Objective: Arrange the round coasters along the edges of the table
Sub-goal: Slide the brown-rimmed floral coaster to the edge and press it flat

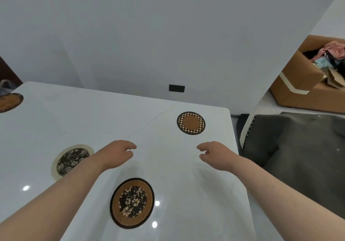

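Several round coasters lie on the glossy white table [115, 113]. A checker-rimmed brown coaster [191, 122] sits near the far right corner. A brown coaster with a dark floral centre [132, 202] lies close to me, between my forearms. A cream-rimmed dark floral coaster [71, 160] is at the left, partly covered by my left forearm. A brown coaster [10, 102] is cut off by the frame at the far left. My left hand [116, 153] and my right hand [214, 154] hover over the table's middle, fingers loosely curled and apart, holding nothing.
A dark grey upholstered chair [298, 147] stands against the table's right edge. Beyond it an open cardboard box [298, 80] holds clothes. A white wall with a black socket plate [176, 88] is behind the table's far edge.
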The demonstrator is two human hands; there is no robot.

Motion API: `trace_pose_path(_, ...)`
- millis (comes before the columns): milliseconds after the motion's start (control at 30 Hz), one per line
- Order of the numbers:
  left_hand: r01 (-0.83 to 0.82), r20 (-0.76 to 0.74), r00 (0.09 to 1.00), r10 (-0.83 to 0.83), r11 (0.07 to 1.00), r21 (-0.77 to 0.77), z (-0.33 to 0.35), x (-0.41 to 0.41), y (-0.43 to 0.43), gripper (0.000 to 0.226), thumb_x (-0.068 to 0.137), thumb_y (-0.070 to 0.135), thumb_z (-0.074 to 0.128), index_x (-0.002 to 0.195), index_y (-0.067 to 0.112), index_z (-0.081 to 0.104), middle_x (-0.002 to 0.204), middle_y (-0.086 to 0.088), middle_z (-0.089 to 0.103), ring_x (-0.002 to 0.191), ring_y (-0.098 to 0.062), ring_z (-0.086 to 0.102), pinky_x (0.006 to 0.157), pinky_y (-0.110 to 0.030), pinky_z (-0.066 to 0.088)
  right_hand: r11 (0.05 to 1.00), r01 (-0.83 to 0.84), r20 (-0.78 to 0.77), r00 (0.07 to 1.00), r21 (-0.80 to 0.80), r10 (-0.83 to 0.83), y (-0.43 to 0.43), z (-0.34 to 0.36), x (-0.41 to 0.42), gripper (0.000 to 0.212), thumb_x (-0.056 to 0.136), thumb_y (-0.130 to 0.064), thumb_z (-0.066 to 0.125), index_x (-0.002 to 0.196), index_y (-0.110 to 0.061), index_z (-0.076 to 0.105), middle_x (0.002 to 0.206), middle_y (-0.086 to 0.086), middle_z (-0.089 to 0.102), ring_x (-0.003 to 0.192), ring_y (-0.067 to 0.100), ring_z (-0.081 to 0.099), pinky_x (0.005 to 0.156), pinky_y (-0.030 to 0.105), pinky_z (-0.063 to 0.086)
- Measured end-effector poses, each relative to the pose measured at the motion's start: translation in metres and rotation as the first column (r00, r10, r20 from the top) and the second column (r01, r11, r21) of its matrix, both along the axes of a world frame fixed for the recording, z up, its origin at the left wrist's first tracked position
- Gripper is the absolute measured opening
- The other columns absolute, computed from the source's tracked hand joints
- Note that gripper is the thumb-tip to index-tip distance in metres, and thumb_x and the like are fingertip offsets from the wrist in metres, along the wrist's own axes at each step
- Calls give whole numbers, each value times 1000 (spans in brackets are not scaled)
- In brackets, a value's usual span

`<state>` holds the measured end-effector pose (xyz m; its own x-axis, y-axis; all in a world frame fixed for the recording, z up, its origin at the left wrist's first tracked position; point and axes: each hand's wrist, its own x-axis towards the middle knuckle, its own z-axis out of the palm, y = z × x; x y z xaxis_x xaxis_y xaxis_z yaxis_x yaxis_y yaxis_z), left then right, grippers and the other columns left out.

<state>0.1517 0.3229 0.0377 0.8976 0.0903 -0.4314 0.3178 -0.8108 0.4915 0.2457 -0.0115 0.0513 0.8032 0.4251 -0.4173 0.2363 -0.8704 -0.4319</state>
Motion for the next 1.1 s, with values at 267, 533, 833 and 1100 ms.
trace_pose_path(267,-2,83,996,11,995,-98,7,-50,-7,42,92,14,47,132,23,53,139,3,52,128,-12,47,105,-29,36,999,26,66,997,18,-28,-7,17,-64,41,93,-25,48,134,-23,53,136,-4,56,120,13,54,102,27,41)
trace_pose_path(533,19,79,997,-15,999,-48,-16,-105,-12,42,89,25,54,131,27,54,136,7,54,122,-10,50,100,-27,40,999,25,43,999,21,-25,-2,4,-116,40,93,-25,48,133,-24,53,133,-5,57,115,13,55,99,26,42)
trace_pose_path(833,-27,-51,998,28,999,19,-59,-144,-8,40,92,25,52,131,27,55,138,5,54,124,-14,49,102,-30,40,997,-51,-67,997,-54,47,1,-39,-133,42,94,-25,45,136,-26,49,138,-7,54,123,13,51,103,30,41)
trace_pose_path(1100,-56,-91,994,64,994,93,-95,-148,-4,35,92,21,49,125,27,59,132,5,57,121,-16,51,99,-29,41,976,-176,-88,982,-132,165,15,-87,-121,43,95,-24,44,139,-25,46,141,-6,51,129,14,46,105,29,38)
